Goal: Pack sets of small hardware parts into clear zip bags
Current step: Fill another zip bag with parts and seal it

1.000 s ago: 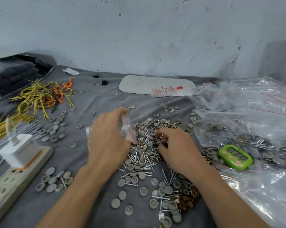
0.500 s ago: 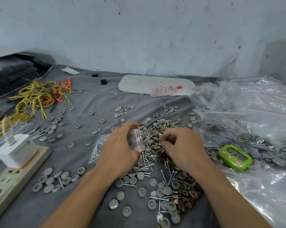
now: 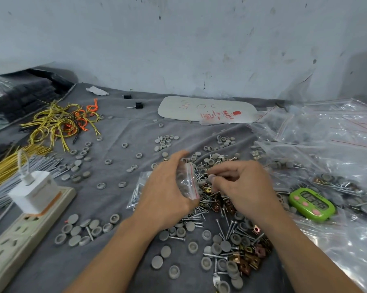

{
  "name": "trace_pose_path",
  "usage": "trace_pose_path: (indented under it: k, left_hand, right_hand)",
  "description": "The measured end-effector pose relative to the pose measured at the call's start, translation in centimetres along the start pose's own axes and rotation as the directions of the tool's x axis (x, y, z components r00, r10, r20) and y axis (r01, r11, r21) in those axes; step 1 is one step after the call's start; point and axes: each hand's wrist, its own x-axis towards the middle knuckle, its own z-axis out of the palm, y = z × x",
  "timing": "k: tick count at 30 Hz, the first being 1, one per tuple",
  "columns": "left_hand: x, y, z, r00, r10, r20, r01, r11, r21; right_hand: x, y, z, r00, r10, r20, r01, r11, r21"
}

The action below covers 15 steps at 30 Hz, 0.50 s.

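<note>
My left hand (image 3: pixel 166 191) grips a small clear zip bag (image 3: pixel 186 180) with a red seal line, holding it upright over the parts pile. My right hand (image 3: pixel 241 187) hovers just right of the bag, fingers curled and pinching small parts from the heap; what it holds is hidden. Below both hands lies a pile of silver screws (image 3: pixel 199 214), grey round caps (image 3: pixel 224 246) and copper-coloured square clips (image 3: pixel 250 256). A second bag with screws (image 3: pixel 136 193) lies flat behind my left wrist.
A green timer (image 3: pixel 311 205) sits right, on a heap of clear bags (image 3: pixel 330 144). A power strip (image 3: pixel 19 233) with a white charger (image 3: pixel 32 191) lies left. Yellow and orange wires (image 3: pixel 60 123) and grey rods (image 3: pixel 0 187) are far left. A white card (image 3: pixel 205 111) lies at the back.
My left hand has drawn the bag toward my right hand and lowered it. My right hand shifted slightly left, fingertips lifting off the pile toward the bag's mouth.
</note>
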Motion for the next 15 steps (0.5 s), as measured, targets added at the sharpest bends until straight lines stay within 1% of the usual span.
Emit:
trace_pose_path:
  k: [2, 4, 7, 10, 11, 13, 14, 15]
  left_hand:
    - [0.0, 0.1, 0.0, 1.0, 0.02, -0.004, -0.02, 1.0, -0.002]
    - [-0.1, 0.3, 0.1, 0.999, 0.031, -0.021, -0.032, 0.999, -0.023]
    - [-0.1, 0.7, 0.3, 0.997, 0.055, -0.047, -0.059, 0.995, -0.084]
    - [0.0, 0.5, 0.3, 0.993, 0.065, -0.103, -0.078, 0.989, -0.123]
    - [0.0, 0.4, 0.2, 0.99, 0.057, -0.13, -0.073, 0.99, -0.123]
    - [-0.1, 0.1, 0.0, 0.985, 0.018, -0.173, -0.039, 0.992, -0.121]
    - [-0.1, 0.0, -0.1, 0.982, -0.006, -0.19, -0.019, 0.992, -0.126]
    - [-0.1, 0.0, -0.2, 0.979, -0.023, -0.204, -0.005, 0.991, -0.137]
  right_hand:
    - [0.1, -0.5, 0.4, 1.0, -0.004, 0.026, 0.002, 0.996, 0.086]
    - [0.2, -1.3, 1.0, 0.998, -0.033, 0.049, 0.028, 0.994, 0.107]
    - [0.9, -2.4, 2.2, 0.988, -0.095, 0.121, 0.09, 0.995, 0.042]
    - [1.7, -3.3, 2.7, 0.971, -0.116, 0.209, 0.141, 0.984, -0.112]
    - [2.0, -3.4, 2.5, 0.975, -0.112, 0.191, 0.141, 0.98, -0.141]
    - [2.7, -3.1, 1.2, 0.996, -0.074, 0.054, 0.08, 0.989, -0.124]
    - [3.0, -2.8, 0.4, 0.999, -0.041, -0.011, 0.039, 0.987, -0.153]
    - [3.3, -2.5, -0.2, 1.0, -0.015, -0.023, 0.01, 0.971, -0.238]
